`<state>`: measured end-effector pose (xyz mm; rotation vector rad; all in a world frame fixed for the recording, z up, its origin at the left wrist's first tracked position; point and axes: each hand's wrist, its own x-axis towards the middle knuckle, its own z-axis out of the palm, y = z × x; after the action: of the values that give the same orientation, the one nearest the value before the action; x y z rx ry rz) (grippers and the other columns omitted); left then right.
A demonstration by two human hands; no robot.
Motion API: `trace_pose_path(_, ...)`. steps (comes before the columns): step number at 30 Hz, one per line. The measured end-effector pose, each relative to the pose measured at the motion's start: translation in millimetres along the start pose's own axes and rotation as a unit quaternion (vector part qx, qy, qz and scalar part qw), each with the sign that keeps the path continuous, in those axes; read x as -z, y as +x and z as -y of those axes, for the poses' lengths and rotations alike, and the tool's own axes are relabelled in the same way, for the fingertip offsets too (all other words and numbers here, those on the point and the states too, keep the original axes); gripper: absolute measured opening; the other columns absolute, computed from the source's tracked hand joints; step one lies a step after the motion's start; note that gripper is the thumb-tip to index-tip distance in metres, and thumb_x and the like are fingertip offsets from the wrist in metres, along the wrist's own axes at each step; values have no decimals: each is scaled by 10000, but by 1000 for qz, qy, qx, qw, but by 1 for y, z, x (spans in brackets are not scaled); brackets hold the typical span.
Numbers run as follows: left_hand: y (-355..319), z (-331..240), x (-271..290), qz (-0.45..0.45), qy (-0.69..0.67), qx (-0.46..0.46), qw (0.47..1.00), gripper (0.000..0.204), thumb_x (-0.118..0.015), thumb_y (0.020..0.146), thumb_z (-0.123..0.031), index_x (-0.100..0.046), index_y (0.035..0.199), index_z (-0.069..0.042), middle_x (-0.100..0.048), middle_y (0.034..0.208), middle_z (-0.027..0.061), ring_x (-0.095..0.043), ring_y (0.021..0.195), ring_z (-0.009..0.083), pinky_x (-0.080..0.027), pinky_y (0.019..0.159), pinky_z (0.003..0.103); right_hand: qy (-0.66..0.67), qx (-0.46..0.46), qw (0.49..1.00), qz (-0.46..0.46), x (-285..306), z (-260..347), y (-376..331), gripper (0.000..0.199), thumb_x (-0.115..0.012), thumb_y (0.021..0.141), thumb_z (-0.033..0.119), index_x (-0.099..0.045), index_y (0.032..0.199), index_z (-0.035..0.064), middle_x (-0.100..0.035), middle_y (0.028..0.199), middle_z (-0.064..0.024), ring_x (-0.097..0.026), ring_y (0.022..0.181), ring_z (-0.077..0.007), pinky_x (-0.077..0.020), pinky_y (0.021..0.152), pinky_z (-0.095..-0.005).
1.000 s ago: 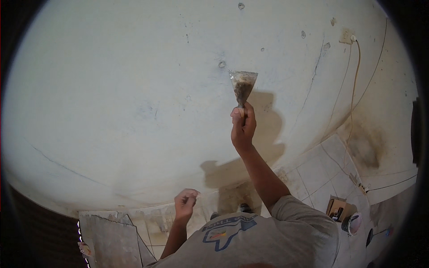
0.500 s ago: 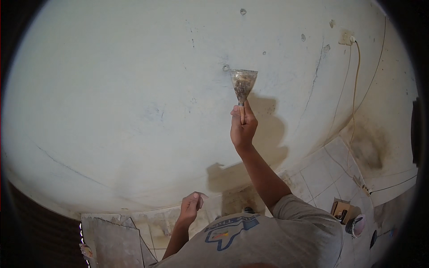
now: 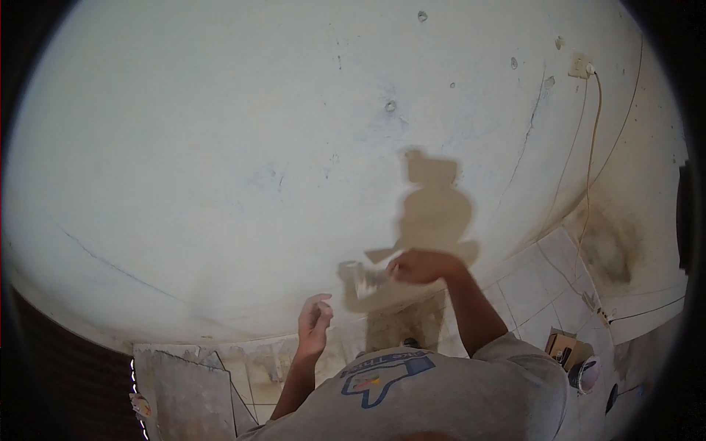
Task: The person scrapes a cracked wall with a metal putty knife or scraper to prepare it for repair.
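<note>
My right hand (image 3: 423, 266) is closed around the handle of a putty knife (image 3: 365, 281), held low in front of the wall. The blade points left toward my other hand and is smeared by motion. My left hand (image 3: 315, 327) is raised at the foot of the wall with its fingers curled; whatever lies between them is too small to make out. Before me spreads the pale wall (image 3: 220, 162), with scuffs, cracks and several small holes. One ringed hole (image 3: 390, 106) sits above the shadow of my head and arm.
A wall socket (image 3: 579, 65) at upper right has a cord (image 3: 593, 147) hanging to the floor. On the tiled floor (image 3: 529, 294) at right stand a cardboard box (image 3: 560, 345) and a tub (image 3: 586, 375). A grey board (image 3: 191, 397) lies at lower left.
My right hand has come down from the ringed hole with the putty knife, whose blade has swung from pointing up to pointing left. My left hand has turned slightly, staying about where it was.
</note>
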<state>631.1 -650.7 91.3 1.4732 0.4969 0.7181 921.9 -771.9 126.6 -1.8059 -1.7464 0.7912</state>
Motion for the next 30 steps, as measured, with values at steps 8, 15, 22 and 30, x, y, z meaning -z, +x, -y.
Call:
trace_pose_path(8,-4,38,0,60,91,11,994,163,-605,889,-67,-595,1049,-36,-558,787,-24,-507,702,66,-400,631,227,-70,-161,965,193,-191,-51,-43,306,-566,799,208,-657,1027,25,-662,979,-212,-641,895,-355,-486,803,-444)
trace_pose_path(15,-16,30,-1,98,38,44,993,83,-574,931,-93,-606,960,-21,-512,658,-19,-486,624,65,-408,599,236,-122,-177,964,155,-172,-77,-65,323,-598,846,215,-594,1101,17,-668,940,-203,-656,833,-354,-514,716,-426)
trace_pose_path(22,-14,30,7,158,84,-23,984,97,-573,918,-77,-622,953,-1,-609,823,20,-550,716,91,-440,641,244,429,-10,756,-495,-90,-48,-17,143,-532,931,155,-531,1045,70,-530,696,-26,-443,507,-75,-346,419,-216)
trace_pose_path(30,-17,14,7,170,31,11,985,119,-576,929,-94,-630,984,-4,-647,937,39,-579,775,99,-463,658,245,433,143,633,-626,13,16,28,254,-428,913,172,-414,1152,88,-499,676,-53,-381,470,-102,-271,408,-214)
